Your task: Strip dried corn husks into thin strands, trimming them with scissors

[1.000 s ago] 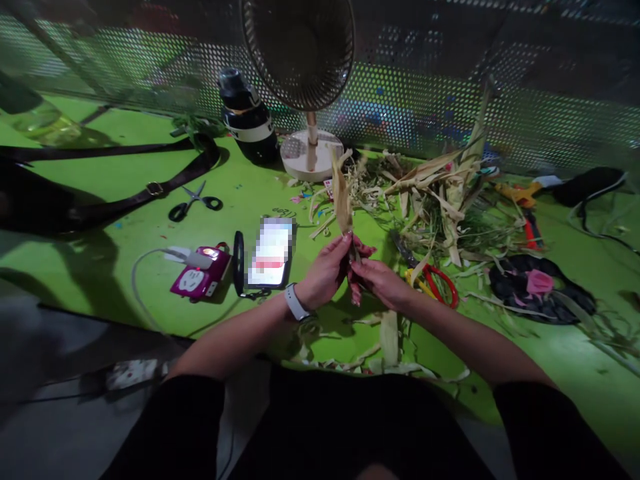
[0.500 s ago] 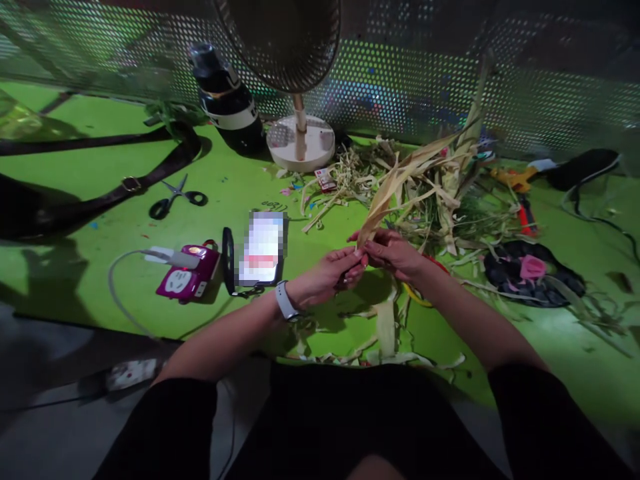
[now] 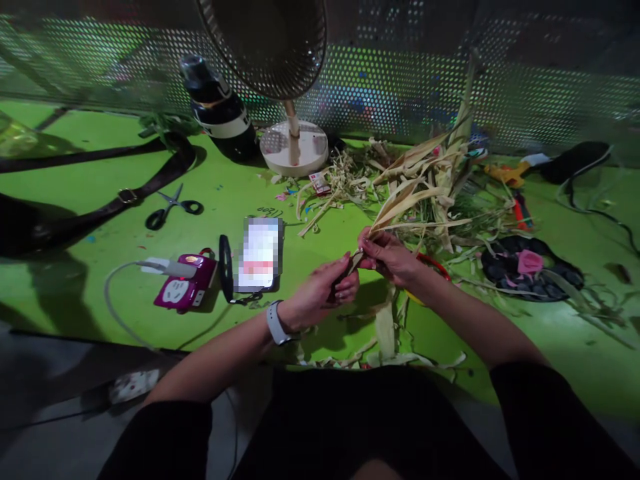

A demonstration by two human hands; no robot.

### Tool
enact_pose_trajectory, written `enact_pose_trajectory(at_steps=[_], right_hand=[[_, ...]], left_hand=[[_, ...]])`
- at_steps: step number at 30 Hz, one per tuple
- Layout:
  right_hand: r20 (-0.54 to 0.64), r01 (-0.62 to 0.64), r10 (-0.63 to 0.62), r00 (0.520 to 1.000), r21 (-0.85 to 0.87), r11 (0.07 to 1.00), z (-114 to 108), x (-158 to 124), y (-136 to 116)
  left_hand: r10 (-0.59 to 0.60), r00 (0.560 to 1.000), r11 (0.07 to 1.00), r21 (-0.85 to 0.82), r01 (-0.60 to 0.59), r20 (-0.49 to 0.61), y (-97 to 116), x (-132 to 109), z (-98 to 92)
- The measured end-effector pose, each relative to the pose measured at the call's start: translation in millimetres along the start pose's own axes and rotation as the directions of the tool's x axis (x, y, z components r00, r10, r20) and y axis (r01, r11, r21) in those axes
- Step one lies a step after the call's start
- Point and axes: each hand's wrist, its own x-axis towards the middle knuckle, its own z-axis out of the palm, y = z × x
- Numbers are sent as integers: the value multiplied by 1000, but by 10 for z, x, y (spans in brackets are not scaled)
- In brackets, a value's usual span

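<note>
Husk tips swing from about 12 o'clock a second ago to roughly 2 o'clock now; left hand [image 3: 317, 290] also sits lower and further from right hand [image 3: 393, 259]. Clock is read from the hands, 12 being away from the wearer. Dried husk [image 3: 407, 202] is between both hands: left fingers curl round its dark lower end, right thumb and fingers pinch it further up, where pale leaves fan out. Free end lies in front of the husk pile [image 3: 440, 193] at 1 to 2; where one stops and the other begins is hard to say in this dim light.

Crowded side is the right. Red-handled tool [image 3: 436, 262] at 3, close in, partly hidden by right forearm. Black ring [image 3: 500, 267] with pink piece [image 3: 530, 263] at 3, further out. Red-handled pliers [image 3: 521, 212] between 2 and 3, orange tool [image 3: 505, 175] just beyond at 2. Flat pale strip [image 3: 385, 328] with scraps near 5, close to the table edge.

Left side: phone [image 3: 259, 253] at 9, black oval item [image 3: 226, 270] standing beside it, purple socket block [image 3: 187, 283] further out with white plug in. Scissors [image 3: 175, 202] near 10, blades apart; dark strap [image 3: 150, 187] beyond them. Flask [image 3: 225, 127] between 10 and 11, fan [image 3: 263, 43] at 11, all on green tabletop [image 3: 240, 193].
</note>
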Motion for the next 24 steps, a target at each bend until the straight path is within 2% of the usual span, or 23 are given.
enact_pose_trajectory(at_steps=[3,7,10,16,19,24], right_hand=[[99,32,-26,995,-55,998,10,-16,-6],[117,13,-9,993,-40,999,-3,-28,-6],[168,-4,19,986,-85,996,-46,-34,8],[265,-5,61,962,-206,978,-126,-62,33],[300,19,53,953,-230,973,-102,-107,-7],[327,37,39,944,-221,975,-54,-148,-48]], left_hand=[[-6,1000,999,51,6,-7,-20,-25,-47],[-1,997,992,126,-8,75,-45,-13,-123],[-37,992,993,116,22,124,-48,-2,-149],[-118,986,993,32,115,119,-9,-27,-132],[-143,977,990,34,140,160,13,-40,-135],[-135,977,981,159,109,164,14,-49,-170]])
